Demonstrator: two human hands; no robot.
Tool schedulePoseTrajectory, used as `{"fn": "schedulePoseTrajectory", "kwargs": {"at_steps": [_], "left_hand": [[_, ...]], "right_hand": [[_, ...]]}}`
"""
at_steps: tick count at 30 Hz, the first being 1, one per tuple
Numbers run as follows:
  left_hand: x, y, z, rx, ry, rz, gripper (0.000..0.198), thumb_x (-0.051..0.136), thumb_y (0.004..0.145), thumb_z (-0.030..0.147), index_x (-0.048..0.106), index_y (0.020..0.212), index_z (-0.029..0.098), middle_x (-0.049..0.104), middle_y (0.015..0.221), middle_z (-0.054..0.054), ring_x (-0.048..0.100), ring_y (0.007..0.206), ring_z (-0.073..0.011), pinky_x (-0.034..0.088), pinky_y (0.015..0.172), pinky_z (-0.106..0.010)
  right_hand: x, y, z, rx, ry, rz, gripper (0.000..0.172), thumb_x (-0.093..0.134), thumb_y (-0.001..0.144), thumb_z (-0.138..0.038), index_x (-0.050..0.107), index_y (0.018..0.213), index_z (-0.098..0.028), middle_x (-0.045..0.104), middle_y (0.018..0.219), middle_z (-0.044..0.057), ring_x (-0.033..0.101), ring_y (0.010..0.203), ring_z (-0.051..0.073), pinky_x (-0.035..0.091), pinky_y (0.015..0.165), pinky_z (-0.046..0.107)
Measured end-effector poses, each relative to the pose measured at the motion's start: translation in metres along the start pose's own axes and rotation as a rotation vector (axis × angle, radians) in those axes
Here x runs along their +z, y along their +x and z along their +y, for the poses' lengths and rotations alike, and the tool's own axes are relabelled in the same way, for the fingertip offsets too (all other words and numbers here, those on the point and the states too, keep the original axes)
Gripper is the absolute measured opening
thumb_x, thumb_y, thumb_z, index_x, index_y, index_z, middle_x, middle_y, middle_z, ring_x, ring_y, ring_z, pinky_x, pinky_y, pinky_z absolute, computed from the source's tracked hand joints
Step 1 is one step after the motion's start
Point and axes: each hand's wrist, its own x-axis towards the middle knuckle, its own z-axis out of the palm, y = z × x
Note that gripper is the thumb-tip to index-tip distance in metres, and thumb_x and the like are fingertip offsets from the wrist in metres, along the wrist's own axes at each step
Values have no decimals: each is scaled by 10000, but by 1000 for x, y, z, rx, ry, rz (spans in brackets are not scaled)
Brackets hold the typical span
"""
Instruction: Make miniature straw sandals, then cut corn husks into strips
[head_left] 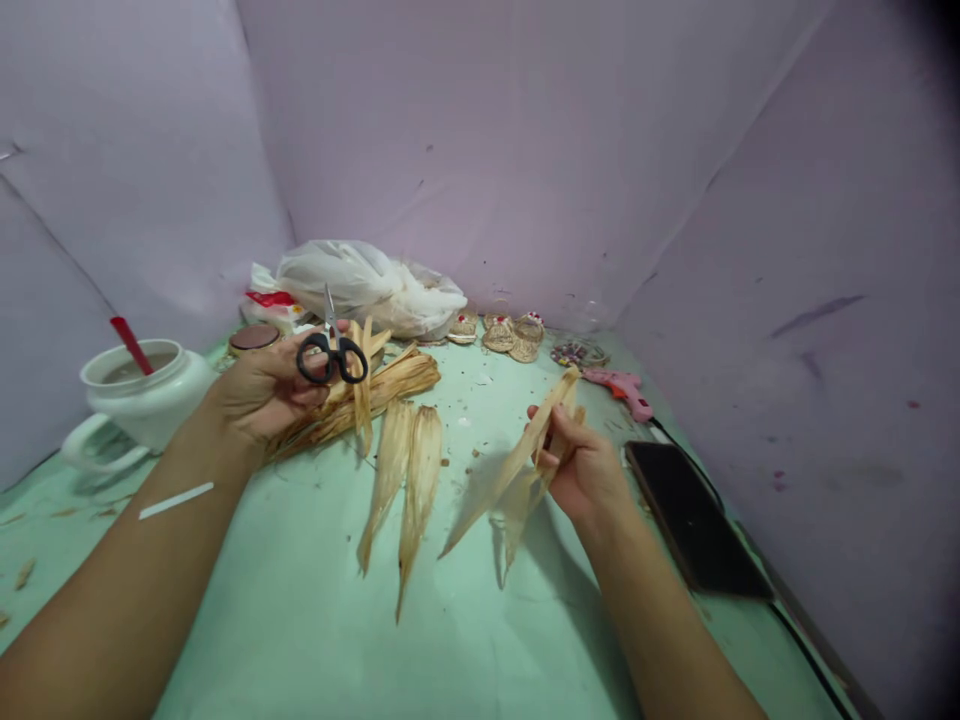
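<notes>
Black-handled scissors sit in my left hand, their blades pointing up and away. A dried husk strip hangs just beside those fingers; whether they also hold it I cannot tell. Below that hand lies a bundle of brown dried husks. My right hand pinches pale dried corn husk pieces, whose pointed ends hang down toward the table. Between the two hands, two flat husk pieces lie side by side on the green tabletop.
At left stands a white mug with a red-handled tool. A white plastic bag and small woven ornaments line the back. On the right are a pink glue gun, a dark phone and a cable.
</notes>
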Motion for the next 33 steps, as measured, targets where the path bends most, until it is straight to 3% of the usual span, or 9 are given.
{"fn": "schedulePoseTrajectory", "kwargs": {"at_steps": [4,6,11,16,20,23,28,33], "left_hand": [[-2,4,-5,28,-55,-25,314,632,533,137,569,826,229,581,739,25,161,433,-48,100,378,-227],[0,3,-6,64,-63,-1,308,637,540,149,549,826,219,584,762,35,126,442,-43,92,390,-227],[12,-1,-8,15,-18,-18,264,585,671,277,489,909,215,519,696,19,274,486,-59,125,415,-216],[43,-7,-29,-19,274,-161,425,417,744,535,502,928,162,479,585,1,305,470,-89,213,434,-250],[63,-15,-41,-7,634,-348,355,557,658,412,558,877,133,431,575,32,346,520,-89,248,478,-226],[69,-19,-44,-9,801,-428,198,543,653,295,565,781,146,393,568,45,350,541,-89,263,497,-213],[71,-26,-44,-36,946,-471,116,500,659,271,538,645,163,435,529,37,394,514,-97,257,474,-207],[74,-29,-44,30,1029,-425,124,489,653,273,531,601,168,423,506,37,382,503,-97,237,463,-208]], "right_hand": [[1,0,3,14,-35,23,119,661,649,-230,629,610,-122,614,522,9,338,313,26,266,297,158],[3,0,5,35,-66,38,150,664,639,-260,629,604,-118,578,482,-4,327,312,29,273,317,169],[7,-5,10,-24,-261,76,228,711,597,-342,588,595,-150,543,507,-16,389,399,72,274,378,203],[5,-9,5,-233,-656,85,360,687,612,-448,471,507,-179,375,451,-69,287,425,69,223,431,219],[1,-8,2,-243,-709,84,332,655,632,-464,486,579,-183,371,478,-72,327,447,83,254,456,222],[-2,-5,7,-197,-688,67,330,659,630,-473,512,632,-177,404,506,-64,354,455,89,289,461,226],[-1,-4,14,-202,-719,93,324,692,585,-452,554,592,-159,346,462,-78,290,433,74,239,444,221],[6,-10,13,-241,-770,112,265,701,552,-389,591,553,-148,426,484,-44,355,477,95,259,482,233]]}}
